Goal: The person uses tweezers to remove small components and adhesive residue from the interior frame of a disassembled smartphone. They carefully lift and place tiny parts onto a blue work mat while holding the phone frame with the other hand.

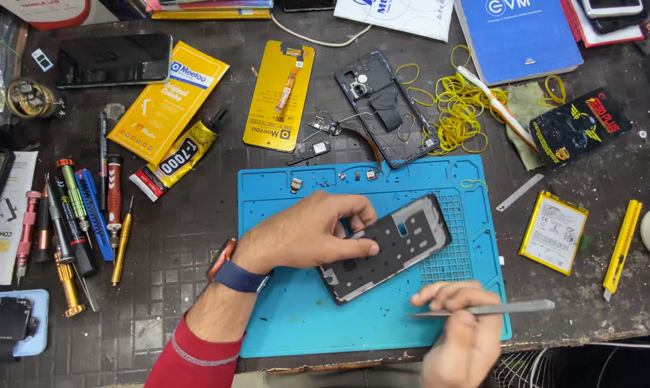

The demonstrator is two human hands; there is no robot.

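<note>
Yellow flat package [168,100] lies left of upright yellow card [280,93].

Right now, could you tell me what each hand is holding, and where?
The left hand pins the phone frame by its upper left edge; the right hand pinches the tweezers near their tip end.

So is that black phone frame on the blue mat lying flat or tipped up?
Tipped up: the left hand lifts the black phone frame by its upper edge; only its lower corner meets the blue mat.
</note>
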